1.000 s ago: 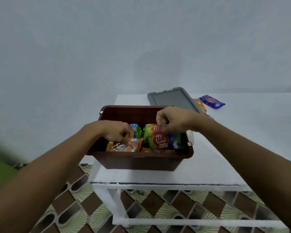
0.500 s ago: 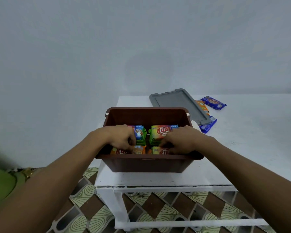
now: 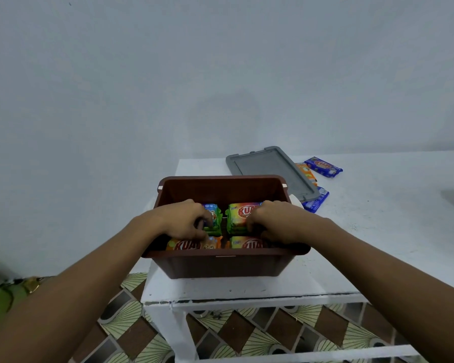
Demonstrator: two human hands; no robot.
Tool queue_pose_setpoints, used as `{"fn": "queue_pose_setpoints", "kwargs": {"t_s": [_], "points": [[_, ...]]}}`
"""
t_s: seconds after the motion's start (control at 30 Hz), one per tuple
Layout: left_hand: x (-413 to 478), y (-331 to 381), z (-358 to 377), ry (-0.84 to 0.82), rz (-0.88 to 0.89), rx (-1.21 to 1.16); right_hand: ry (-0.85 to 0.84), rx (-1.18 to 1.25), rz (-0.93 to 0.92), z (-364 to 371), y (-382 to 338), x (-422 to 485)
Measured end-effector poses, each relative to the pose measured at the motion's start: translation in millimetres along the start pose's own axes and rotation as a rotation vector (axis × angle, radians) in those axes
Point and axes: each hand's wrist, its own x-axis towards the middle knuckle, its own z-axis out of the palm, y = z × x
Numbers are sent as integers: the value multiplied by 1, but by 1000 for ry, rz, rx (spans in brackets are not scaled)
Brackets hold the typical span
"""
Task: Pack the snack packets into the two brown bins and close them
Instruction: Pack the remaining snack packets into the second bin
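Note:
An open brown bin (image 3: 222,265) stands at the near left corner of the white table (image 3: 378,231). Inside lie several snack packets in rows: green ones (image 3: 240,213) at the back, orange ones (image 3: 186,244) at the front. My left hand (image 3: 184,221) rests inside the bin with fingers curled on the left packets. On the right packets sits my right hand (image 3: 273,221), fingers bent over them. The bin's grey lid (image 3: 268,170) lies flat behind it to the right. Only one brown bin is in view.
Loose packets lie by the lid: a blue one (image 3: 323,166) at the back, an orange one (image 3: 306,174) and another blue one (image 3: 315,203) partly under the lid. The table's left edge runs close beside the bin. Patterned tiled floor (image 3: 142,323) shows below.
My right hand has come down from holding a packet above the bin and now presses the right packets. The left hand stays on the left packets. The view has shifted slightly.

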Motion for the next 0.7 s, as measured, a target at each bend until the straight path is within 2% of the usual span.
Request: {"fn": "queue_pose_setpoints", "kwargs": {"t_s": [0.23,0.33,0.4,0.5,0.57,0.63,0.7], "points": [[13,13,-11,201,63,-60,378,254,71,-14,33,-21],[29,30,-19,304,107,-74,653,495,112,-10,53,-38],[41,43,-23,387,124,-92,785,810,204,-8,70,-49],[66,66,-31,486,146,-99,846,1450,288,-5,104,-64],[88,88,-37,518,162,-96,864,1739,345,-1,129,-74],[109,106,-41,537,179,-102,860,1882,363,2,147,-81],[131,125,-44,518,173,-97,838,1913,381,7,167,-85]]}}
